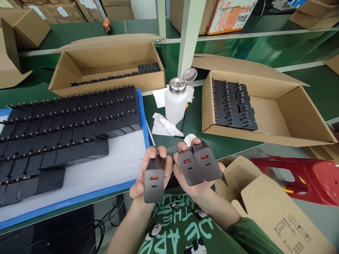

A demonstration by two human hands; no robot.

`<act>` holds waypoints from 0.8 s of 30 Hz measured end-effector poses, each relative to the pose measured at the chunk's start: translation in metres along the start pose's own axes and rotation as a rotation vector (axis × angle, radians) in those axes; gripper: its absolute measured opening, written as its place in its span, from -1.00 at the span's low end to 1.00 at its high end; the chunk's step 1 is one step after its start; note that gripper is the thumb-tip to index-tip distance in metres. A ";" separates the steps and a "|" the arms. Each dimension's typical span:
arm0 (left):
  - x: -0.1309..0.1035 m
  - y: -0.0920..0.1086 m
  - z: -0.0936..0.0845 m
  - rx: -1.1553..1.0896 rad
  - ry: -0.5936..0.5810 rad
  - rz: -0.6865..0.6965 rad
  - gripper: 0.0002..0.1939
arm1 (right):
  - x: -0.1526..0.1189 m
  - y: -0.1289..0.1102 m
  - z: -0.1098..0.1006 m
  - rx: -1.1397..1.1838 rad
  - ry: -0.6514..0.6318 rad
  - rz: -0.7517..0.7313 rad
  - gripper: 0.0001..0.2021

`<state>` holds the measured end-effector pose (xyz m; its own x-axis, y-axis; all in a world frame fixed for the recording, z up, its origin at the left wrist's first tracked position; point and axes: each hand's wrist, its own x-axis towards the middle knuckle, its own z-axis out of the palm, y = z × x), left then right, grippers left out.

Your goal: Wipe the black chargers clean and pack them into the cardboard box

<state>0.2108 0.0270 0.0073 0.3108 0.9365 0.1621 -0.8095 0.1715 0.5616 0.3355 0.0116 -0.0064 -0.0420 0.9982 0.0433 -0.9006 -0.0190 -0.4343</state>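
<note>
1. Green-topped workbench [230, 147], spans 9 to 3 o'clock.
2. Pale upright post [190, 38], 12 o'clock.
3. Green rear shelf [140, 27], 11 o'clock; stacked cartons [70, 14] beyond, 10–11.
4. Glossy green panel [243, 52], 1–2 o'clock, catches light.
5. Red plastic stool [315, 176], 4 o'clock, on grey floor [325, 217].
</note>
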 end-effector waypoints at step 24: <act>0.017 0.041 0.044 0.586 0.733 -0.108 -0.49 | -0.007 -0.183 -0.021 -1.050 -0.002 -0.281 -0.39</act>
<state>0.2044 0.0363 0.0684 -0.1824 0.9174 -0.3537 -0.3531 0.2746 0.8944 0.5094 0.0097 0.0534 0.1064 0.9590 0.2627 -0.0590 0.2698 -0.9611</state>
